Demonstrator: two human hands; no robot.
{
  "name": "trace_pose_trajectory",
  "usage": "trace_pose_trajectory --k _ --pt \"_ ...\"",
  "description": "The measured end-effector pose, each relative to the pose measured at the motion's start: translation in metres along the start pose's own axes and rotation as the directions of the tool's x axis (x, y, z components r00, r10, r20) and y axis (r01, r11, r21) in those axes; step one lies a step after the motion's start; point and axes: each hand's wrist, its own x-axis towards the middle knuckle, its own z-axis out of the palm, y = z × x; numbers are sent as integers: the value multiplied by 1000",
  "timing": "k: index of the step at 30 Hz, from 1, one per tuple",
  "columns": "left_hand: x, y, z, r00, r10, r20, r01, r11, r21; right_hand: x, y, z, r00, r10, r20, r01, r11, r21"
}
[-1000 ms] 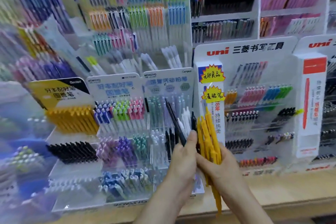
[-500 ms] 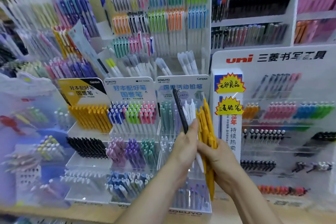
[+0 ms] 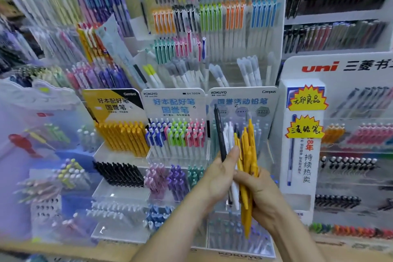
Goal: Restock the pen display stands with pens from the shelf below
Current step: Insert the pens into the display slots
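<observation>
My right hand (image 3: pixel 261 192) grips a bundle of yellow pens (image 3: pixel 247 168) held upright, with white pens (image 3: pixel 228 134) beside them. My left hand (image 3: pixel 221 174) pinches a black pen (image 3: pixel 220 134) that stands up from the bundle's left side. Both hands are in front of the clear Kokuyo Campus stand (image 3: pixel 242 100). To the left, the yellow-and-black Gambol stand (image 3: pixel 112 102) has a top row of yellow pens (image 3: pixel 123 138) and a row of black pens (image 3: pixel 119 173) below. The middle Kokuyo stand (image 3: pixel 173 102) holds blue, green and pink pens.
A white Uni display (image 3: pixel 340 95) with rows of coloured pens stands at the right. Tall racks of hanging pens (image 3: pixel 212 17) rise behind the stands. More blurred pen holders (image 3: pixel 46 176) crowd the left. The wooden counter edge (image 3: pixel 85 251) runs along the bottom.
The view has shifted, so the stands now sit further right and closer. My left hand has drawn the black pen higher out of the bundle; my right hand still holds the yellow pens.
</observation>
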Motion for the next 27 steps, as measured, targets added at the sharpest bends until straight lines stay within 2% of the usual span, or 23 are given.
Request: trace_pose_trajectory --k 2,7,15,21,24,27 --pt "1 -7 -16 999 -15 29 14 999 37 3 10 15 999 -35 -42 34 999 -11" --pt "4 -23 -61 979 -40 201 29 998 58 7 40 60 987 -73 -140 76 997 19" --pt "-9 -24 -110 919 23 394 -63 994 90 4 72 100 956 -83 -282 89 996 11" --pt "-7 -26 -121 954 74 292 -48 994 -95 -6 80 109 944 -132 -303 148 988 32" --pt "-1 -13 -133 978 141 155 -128 987 -94 -10 83 105 947 -120 -298 134 991 27" --pt "5 5 -155 974 196 112 -164 956 -244 -12 85 97 963 -95 -252 100 995 7"
